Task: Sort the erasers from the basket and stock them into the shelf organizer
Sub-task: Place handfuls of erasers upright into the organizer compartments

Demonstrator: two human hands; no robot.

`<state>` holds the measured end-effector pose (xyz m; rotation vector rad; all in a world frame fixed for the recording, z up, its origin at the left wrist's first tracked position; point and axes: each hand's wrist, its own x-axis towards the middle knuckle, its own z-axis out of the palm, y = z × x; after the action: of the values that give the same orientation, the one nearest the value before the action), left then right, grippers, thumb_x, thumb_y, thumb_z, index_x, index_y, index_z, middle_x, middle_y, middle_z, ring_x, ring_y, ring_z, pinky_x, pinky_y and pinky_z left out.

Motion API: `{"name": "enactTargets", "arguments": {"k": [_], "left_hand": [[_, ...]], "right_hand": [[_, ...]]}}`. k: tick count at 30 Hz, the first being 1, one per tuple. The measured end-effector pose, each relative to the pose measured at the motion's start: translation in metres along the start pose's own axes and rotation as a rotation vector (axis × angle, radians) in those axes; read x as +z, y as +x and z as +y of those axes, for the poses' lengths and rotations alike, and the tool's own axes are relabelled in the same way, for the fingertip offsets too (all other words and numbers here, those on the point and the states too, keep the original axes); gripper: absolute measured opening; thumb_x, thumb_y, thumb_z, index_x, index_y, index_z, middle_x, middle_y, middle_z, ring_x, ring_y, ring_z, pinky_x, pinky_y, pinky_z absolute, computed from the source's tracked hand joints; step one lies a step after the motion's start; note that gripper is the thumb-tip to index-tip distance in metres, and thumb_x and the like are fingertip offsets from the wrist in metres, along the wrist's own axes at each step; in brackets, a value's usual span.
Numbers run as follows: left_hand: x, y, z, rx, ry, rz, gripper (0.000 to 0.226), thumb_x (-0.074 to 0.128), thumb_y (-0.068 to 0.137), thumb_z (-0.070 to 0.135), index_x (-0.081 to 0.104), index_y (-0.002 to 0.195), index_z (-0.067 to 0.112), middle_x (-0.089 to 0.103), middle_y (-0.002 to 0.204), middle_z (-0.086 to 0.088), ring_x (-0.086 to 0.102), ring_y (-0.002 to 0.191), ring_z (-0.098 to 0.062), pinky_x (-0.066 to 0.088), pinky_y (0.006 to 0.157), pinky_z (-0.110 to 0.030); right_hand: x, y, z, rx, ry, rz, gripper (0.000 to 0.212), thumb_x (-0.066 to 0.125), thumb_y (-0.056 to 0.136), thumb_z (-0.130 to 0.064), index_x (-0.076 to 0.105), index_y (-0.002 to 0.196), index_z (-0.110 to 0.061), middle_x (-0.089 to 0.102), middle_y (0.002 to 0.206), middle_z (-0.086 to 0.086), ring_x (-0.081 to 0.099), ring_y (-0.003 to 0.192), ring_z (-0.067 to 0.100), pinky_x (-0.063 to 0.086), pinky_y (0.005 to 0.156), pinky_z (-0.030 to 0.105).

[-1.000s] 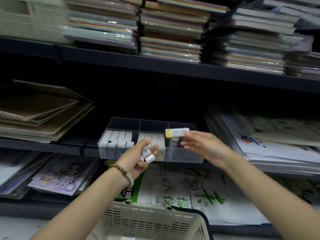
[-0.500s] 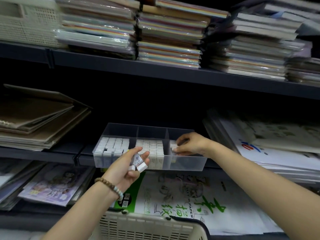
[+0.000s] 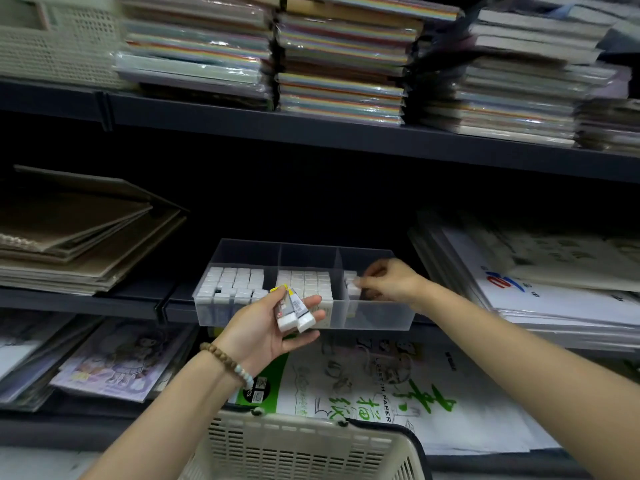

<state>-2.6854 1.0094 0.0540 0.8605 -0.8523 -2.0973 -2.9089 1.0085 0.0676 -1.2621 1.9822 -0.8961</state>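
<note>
Head view: the left hand (image 3: 266, 327) holds two sleeved erasers (image 3: 294, 311) fanned between thumb and curled fingers, just in front of the shelf organizer (image 3: 377, 317), likely kept ready as stock for the other hand. The right hand (image 3: 388, 280) reaches into the right compartment, fingers curled. Its tips pinch a white eraser (image 3: 351, 282) beside the divider, apparently seating it upright. The left and middle compartments look packed. The basket (image 3: 301, 448) sits below, contents hidden.
</note>
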Motion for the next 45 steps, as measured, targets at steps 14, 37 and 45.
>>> {"name": "enactTargets", "arguments": {"k": [14, 37, 45], "left_hand": [[0.017, 0.001, -0.026, 0.22, 0.189, 0.072, 0.046, 0.025, 0.103, 0.036, 0.064, 0.113, 0.014, 0.065, 0.111, -0.014, 0.055, 0.101, -0.021, 0.04, 0.098, -0.033], [0.005, 0.015, -0.014, 0.669, 0.936, -0.029, 0.044, 0.044, 0.076, 0.061, 0.062, 0.103, 0.031, 0.068, 0.095, 0.017, 0.059, 0.091, 0.007, 0.047, 0.076, -0.011], [-0.021, 0.029, -0.014, 0.714, 1.612, 0.009, 0.076, 0.007, 0.084, 0.067, 0.036, 0.143, 0.029, 0.036, 0.147, 0.013, 0.022, 0.137, 0.0, 0.008, 0.109, -0.017]], "right_hand": [[0.062, -0.095, -0.007, -0.078, 0.778, -0.226, 0.037, 0.071, 0.08, -0.021, 0.056, 0.111, -0.008, 0.072, 0.087, 0.001, 0.069, 0.076, 0.013, 0.056, 0.065, 0.023], [0.011, -0.068, 0.006, -0.181, 0.8, -0.109, 0.028, 0.062, 0.085, -0.022, 0.067, 0.109, -0.007, 0.073, 0.101, 0.008, 0.07, 0.094, 0.014, 0.053, 0.073, 0.015], [-0.047, -0.024, -0.001, -0.118, 0.262, -0.165, 0.033, 0.066, 0.087, -0.017, 0.061, 0.116, -0.003, 0.072, 0.099, 0.012, 0.071, 0.086, 0.016, 0.057, 0.074, 0.02]]}}
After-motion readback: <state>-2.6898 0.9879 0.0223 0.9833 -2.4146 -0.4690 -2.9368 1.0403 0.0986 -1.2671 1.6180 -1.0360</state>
